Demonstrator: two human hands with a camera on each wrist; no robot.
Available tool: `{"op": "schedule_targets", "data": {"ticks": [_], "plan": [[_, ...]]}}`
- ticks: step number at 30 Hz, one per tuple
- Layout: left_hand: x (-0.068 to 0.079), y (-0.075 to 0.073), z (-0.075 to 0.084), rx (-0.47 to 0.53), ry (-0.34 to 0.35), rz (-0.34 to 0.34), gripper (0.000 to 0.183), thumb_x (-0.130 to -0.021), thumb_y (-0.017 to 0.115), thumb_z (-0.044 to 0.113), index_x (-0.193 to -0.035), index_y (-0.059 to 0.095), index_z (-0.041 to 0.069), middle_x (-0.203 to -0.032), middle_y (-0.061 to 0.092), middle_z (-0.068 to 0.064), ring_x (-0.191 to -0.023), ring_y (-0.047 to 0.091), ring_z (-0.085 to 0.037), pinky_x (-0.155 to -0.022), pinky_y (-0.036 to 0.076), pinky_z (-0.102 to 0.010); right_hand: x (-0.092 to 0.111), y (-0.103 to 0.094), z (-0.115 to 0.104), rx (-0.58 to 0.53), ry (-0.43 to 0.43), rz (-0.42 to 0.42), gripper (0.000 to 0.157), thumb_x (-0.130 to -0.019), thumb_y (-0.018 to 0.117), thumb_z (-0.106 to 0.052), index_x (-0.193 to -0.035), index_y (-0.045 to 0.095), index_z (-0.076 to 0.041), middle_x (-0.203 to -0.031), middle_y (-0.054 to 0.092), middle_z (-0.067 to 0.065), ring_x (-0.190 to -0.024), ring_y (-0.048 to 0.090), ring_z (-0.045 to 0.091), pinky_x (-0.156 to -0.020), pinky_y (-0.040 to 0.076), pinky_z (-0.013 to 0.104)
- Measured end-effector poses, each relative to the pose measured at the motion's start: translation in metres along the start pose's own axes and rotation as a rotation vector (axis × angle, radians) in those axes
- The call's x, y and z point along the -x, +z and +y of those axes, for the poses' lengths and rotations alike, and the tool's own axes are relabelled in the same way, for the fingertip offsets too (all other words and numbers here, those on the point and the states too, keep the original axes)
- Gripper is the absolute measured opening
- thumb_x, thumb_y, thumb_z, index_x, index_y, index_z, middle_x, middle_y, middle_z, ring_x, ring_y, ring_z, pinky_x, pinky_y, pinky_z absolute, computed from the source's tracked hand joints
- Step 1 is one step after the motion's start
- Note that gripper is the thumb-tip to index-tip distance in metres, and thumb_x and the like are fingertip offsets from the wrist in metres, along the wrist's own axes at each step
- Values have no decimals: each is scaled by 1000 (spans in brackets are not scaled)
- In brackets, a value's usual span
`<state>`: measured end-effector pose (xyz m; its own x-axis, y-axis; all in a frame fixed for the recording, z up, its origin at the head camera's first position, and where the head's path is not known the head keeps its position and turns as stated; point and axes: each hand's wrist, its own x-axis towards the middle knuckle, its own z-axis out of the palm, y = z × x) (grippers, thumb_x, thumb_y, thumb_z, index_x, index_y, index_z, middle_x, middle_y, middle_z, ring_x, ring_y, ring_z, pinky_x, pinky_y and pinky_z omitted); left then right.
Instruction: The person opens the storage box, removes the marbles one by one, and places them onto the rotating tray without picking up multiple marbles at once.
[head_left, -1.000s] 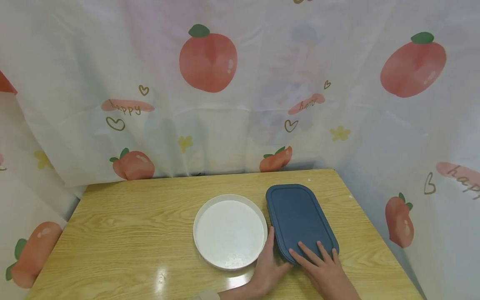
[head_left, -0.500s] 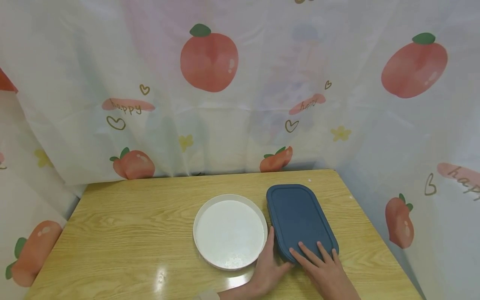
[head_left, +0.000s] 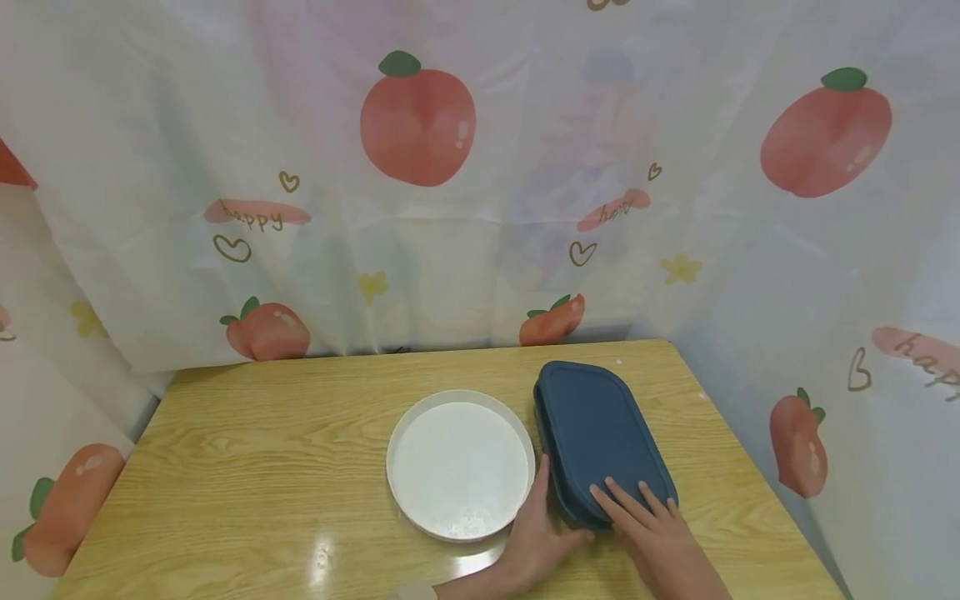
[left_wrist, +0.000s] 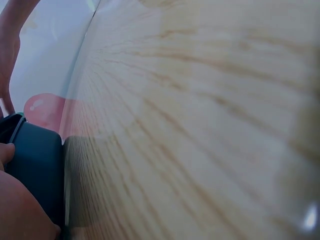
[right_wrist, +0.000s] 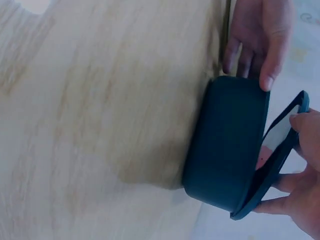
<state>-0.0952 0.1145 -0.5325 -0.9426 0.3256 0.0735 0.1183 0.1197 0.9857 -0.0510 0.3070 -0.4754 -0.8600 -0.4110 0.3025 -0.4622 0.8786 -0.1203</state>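
Observation:
A dark blue food container stands on the table, its lid tilted with the left edge raised off the rim. In the right wrist view a wedge-shaped gap shows between lid and box. My left hand grips the near left corner of the box, thumb at the rim and fingers along the side. With fingers spread over the near right part of the lid, my right hand holds its edge; the right wrist view shows thumb and fingers around that edge. The container's inside is mostly hidden.
Close to the left hand lies a round white tray with a low rim. Everything stands on a wood-grain table. Behind and beside it hangs a white curtain printed with fruit and hearts.
The lid has come up on its left side and now tilts, having lain flat on the box before. My right hand has shifted slightly right with it. The left hand stays nearly still.

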Motion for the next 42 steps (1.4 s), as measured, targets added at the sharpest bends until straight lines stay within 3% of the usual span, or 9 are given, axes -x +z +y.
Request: {"op": "schedule_targets", "data": {"ticks": [8, 10, 12, 16, 22, 27, 30, 37, 42], "plan": [[-1, 1, 1, 8, 10, 20, 110, -78, 81, 34, -157, 14, -2, -162, 20, -16, -148, 21, -30, -119, 21, -42, -2, -11, 4, -66, -15, 105, 86, -73, 81, 7, -147, 50, -23, -134, 62, 12, -109, 62, 49, -73, 52, 70], [-1, 2, 0, 5, 9, 23, 109, -78, 81, 33, -157, 15, -2, -162, 21, -16, -148, 21, -30, -119, 21, -42, -2, -13, 5, -71, -25, 146, 64, -89, 71, -6, -147, 50, -22, -134, 62, 10, -110, 63, 46, -75, 53, 67], [-1, 2, -1, 8, 8, 26, 109, -78, 81, 32, -158, 15, -1, -162, 21, -15, -148, 21, -30, -119, 20, -42, -2, -16, 7, -86, -31, 196, 45, -101, 54, -22, -146, 52, -19, -135, 62, 7, -116, 62, 37, -84, 55, 57], [-1, 3, -2, 24, 4, 27, 108, -78, 82, 28, -158, 15, 1, -163, 21, -12, -148, 20, -29, -120, 19, -42, -3, -22, 10, -161, -11, 299, 57, -105, 29, -46, -144, 55, -14, -136, 60, -2, -130, 48, 2, -103, 42, 18], [0, 2, -2, 3, -6, 29, 108, -77, 83, 25, -158, 16, 2, -162, 23, -12, -148, 21, -29, -119, 19, -41, -4, -34, 15, -221, 87, 423, 38, -104, 53, -12, -142, 57, -10, -130, 62, -6, -119, 42, -18, -93, 37, 2], [-1, 3, -2, -14, -7, 36, 107, -77, 83, 25, -158, 18, 1, -162, 23, -12, -148, 22, -28, -119, 19, -39, -7, -47, 22, -267, 221, 499, 57, -88, 64, 15, -140, 59, -8, -129, 54, -22, -115, 44, -21, -88, 36, -1], [-1, 4, -2, -23, -16, 34, 106, -77, 83, 25, -158, 18, 2, -162, 24, -11, -148, 22, -28, -119, 19, -39, -8, -55, 25, -325, 305, 528, 52, -93, 61, 12, -141, 58, -8, -128, 48, -32, -111, 45, -22, -82, 39, 0], [-1, 3, 0, -42, -31, 28, 107, -77, 83, 25, -158, 18, 2, -162, 24, -11, -148, 22, -28, -119, 20, -40, -6, -65, 42, -442, 398, 576, 54, -97, 54, 12, -147, 49, -5, -138, 51, -19, -105, 48, -22, -67, 43, 2], [-1, 3, 0, -46, -31, 29, 107, -77, 84, 26, -158, 19, 2, -162, 24, -11, -148, 23, -27, -119, 21, -40, -4, -71, 53, -587, 470, 609, 56, -96, 51, 15, -149, 46, -4, -122, 57, -20, -95, 60, -14, -67, 50, 6]]}}
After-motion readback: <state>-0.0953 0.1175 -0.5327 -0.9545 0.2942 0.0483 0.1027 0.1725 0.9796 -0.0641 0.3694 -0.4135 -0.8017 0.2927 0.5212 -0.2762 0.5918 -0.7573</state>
